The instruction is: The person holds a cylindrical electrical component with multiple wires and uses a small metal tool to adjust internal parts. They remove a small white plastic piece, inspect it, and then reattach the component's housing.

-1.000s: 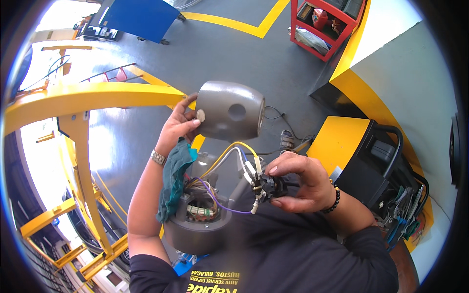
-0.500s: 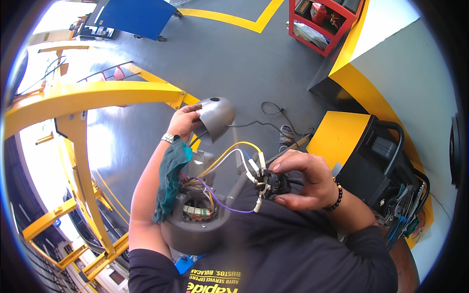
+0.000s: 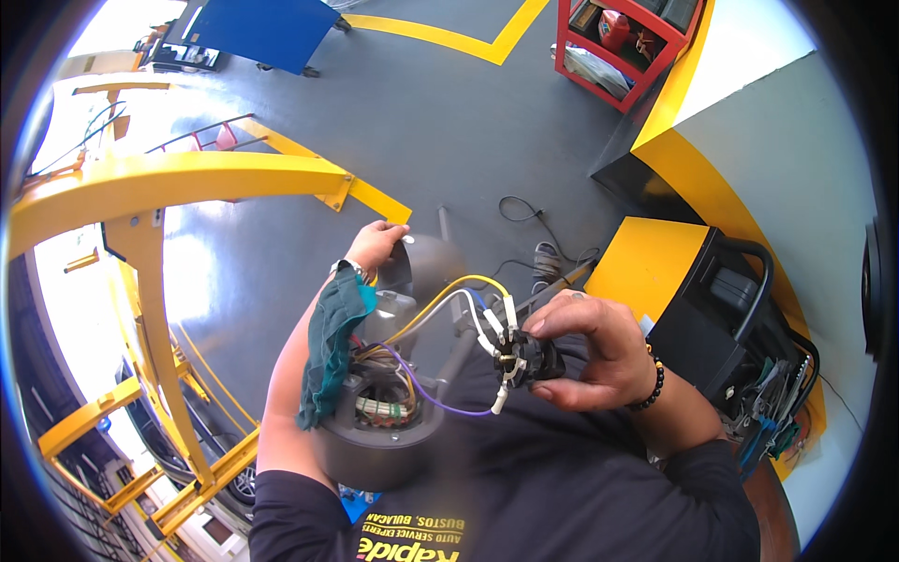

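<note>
Holding a small black switch block [image 3: 532, 359] between thumb and fingertips, the right hand [image 3: 585, 351] is closed on it just in front of the chest. The block carries white-sleeved terminals that fan out toward the left hand. Yellow, white, blue and purple wires [image 3: 440, 302] run from these terminals in arcs down into the grey motor housing [image 3: 379, 440], which sits below the left forearm, against the body. The housing is round and open at the top, with copper windings and a pale terminal strip visible inside; its open end faces up toward the camera, so its axis runs roughly upright. The left hand [image 3: 376, 245] is farther out, above the housing, with fingers closed on the rim of a dark grey domed cover [image 3: 423, 267]. A teal rag [image 3: 332, 342] hangs over the left wrist and forearm. The two hands are apart.
</note>
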`<state>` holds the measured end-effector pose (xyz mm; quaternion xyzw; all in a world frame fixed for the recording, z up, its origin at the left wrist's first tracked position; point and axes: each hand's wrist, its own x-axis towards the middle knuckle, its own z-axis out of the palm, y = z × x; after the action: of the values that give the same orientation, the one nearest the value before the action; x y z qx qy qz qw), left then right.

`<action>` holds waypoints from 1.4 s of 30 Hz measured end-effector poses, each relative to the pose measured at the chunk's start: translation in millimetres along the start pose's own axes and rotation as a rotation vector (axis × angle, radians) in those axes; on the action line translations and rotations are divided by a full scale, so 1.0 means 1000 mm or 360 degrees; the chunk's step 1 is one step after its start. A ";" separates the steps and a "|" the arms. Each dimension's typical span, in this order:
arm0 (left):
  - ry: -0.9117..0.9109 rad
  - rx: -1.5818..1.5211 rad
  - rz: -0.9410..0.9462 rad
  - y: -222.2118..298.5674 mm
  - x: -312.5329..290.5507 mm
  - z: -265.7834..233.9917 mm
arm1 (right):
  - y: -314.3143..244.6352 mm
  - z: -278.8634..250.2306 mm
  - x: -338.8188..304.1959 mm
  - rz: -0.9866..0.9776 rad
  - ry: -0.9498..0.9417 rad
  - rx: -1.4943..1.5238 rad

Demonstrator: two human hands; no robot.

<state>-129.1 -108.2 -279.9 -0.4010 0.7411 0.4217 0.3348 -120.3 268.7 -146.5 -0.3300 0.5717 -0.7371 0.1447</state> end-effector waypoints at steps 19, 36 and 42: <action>-0.0438 -0.1186 0.1019 0.057 -0.115 -0.063 | -0.004 0.011 0.027 -0.0135 0.0179 -0.0227; 0.0241 0.0981 0.2392 0.094 -0.241 -0.041 | -0.008 0.002 0.055 -0.0687 0.0117 -0.0203; 0.0024 0.0742 0.2090 0.088 -0.262 -0.029 | -0.007 0.004 0.047 -0.0678 0.0015 -0.0371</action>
<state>-91.5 -23.9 -18.1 0.2095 0.9038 0.3639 0.0828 -151.8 240.0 -124.3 -0.4541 0.5711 -0.6815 -0.0557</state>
